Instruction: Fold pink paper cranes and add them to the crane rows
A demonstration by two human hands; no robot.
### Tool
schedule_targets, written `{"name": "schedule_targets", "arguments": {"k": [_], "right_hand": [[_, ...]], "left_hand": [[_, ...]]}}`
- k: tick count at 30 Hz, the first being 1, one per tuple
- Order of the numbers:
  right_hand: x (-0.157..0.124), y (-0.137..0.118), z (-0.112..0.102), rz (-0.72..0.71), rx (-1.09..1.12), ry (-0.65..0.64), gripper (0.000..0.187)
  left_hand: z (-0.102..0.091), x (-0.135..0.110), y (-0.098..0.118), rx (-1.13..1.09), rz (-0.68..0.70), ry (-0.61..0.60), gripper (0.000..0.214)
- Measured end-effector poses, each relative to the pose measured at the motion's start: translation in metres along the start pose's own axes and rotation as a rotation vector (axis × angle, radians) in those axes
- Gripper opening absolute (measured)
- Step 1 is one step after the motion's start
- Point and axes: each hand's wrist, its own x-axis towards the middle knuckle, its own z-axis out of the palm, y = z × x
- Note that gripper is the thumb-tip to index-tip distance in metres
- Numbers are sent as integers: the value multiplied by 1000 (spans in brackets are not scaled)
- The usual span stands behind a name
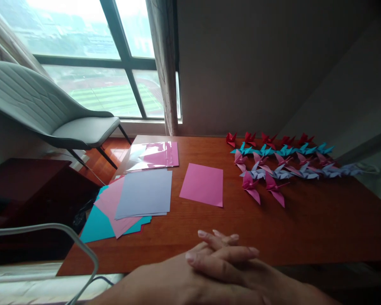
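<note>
Near the bottom centre, a person's left hand and right hand rest loosely interlaced, fingers extended across each other. Above them, mid-frame, a bright pink sheet lies flat on a wooden table, between lavender sheets at left and folded paper cranes in rows at right.

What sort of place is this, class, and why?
Probably an upstairs room at home: a padded chair, a window looking down on a sports field, and a table bearing paper birds.
</note>
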Motion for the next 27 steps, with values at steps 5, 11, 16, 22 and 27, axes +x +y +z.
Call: {"name": "schedule_targets", "arguments": {"k": [5,11,16,22,27], "right_hand": [[2,19,27,-25,-103,95,73],[-6,45,54,-1,-252,186,72],[-11,44,61,156,-158,158,80],[2,23,13,-17,-107,-65,78],[7,24,7,-81,6,-28,94]], "left_hand": [[5,9,-21,498,155,105,58],[10,19,-59,711,99,135,71],[16,17,-67,733,63,180,77],[12,12,-60,472,105,153,97],[13,12,-56,279,29,176,119]]}}
